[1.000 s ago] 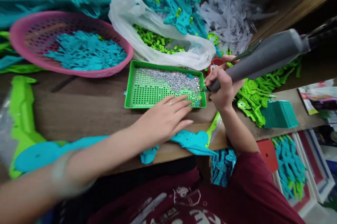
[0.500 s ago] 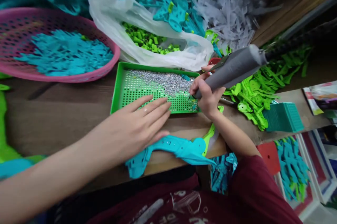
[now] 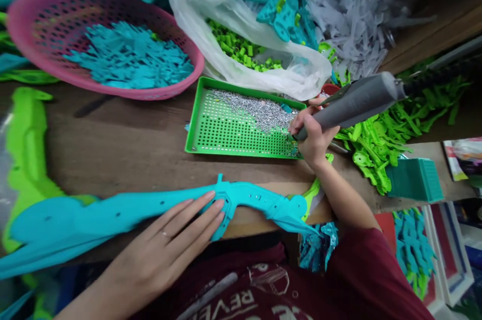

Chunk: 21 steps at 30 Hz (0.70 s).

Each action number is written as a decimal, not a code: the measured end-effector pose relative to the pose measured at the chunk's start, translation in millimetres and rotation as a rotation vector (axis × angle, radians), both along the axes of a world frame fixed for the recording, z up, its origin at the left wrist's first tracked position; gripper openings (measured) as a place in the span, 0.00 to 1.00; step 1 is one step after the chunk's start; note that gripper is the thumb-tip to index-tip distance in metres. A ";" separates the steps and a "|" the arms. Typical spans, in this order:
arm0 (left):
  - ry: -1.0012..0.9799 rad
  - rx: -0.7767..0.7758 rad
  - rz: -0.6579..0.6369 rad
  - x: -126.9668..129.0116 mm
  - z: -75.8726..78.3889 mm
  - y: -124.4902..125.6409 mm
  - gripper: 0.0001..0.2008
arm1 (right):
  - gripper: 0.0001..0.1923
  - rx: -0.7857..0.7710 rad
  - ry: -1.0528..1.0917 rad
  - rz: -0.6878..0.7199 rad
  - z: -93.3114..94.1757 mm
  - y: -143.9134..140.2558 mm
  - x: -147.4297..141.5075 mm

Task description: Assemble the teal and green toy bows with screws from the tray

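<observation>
Now; tray (image 3: 226,134): screws (image 3: 265,115); basket (image 3: 56,21): blue pieces (image 3: 131,56); left hand (image 3: 160,255) spread; right hand (image 3: 315,145) gripping screwdriver (image 3: 357,102)

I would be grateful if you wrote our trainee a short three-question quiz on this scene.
1. True or false: the right hand holds the gray tool.
2. Which thing lies beneath the left hand?
a) pink basket
b) blue plastic part
c) white bag
3. Fill in: the small metal pieces lie in a perforated tray coloured ____.

Key: 1. True; 2. b; 3. green.
</observation>
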<state>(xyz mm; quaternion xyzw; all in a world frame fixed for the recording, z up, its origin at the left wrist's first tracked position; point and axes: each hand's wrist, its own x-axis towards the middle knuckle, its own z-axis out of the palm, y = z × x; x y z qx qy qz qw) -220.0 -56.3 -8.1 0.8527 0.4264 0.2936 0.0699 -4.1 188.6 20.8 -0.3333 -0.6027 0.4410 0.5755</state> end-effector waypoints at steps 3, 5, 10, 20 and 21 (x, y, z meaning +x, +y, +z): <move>-0.099 -0.026 0.124 18.7 -4.2 -5.5 0.27 | 0.15 -0.001 0.000 -0.010 4.1 1.2 -0.9; -0.104 -0.018 0.162 33.9 -7.0 -8.5 0.30 | 0.14 0.012 0.016 -0.015 14.8 -3.1 -2.3; -0.046 0.091 0.192 72.8 -15.1 -8.8 0.27 | 0.11 0.094 0.120 0.023 58.1 -48.9 -14.1; -0.007 0.200 0.269 95.5 -12.4 -7.3 0.16 | 0.20 0.014 -0.039 0.559 39.8 -124.4 -38.7; -0.024 0.200 0.276 96.1 -13.2 -7.4 0.16 | 0.20 0.018 -0.028 0.558 38.8 -126.0 -41.2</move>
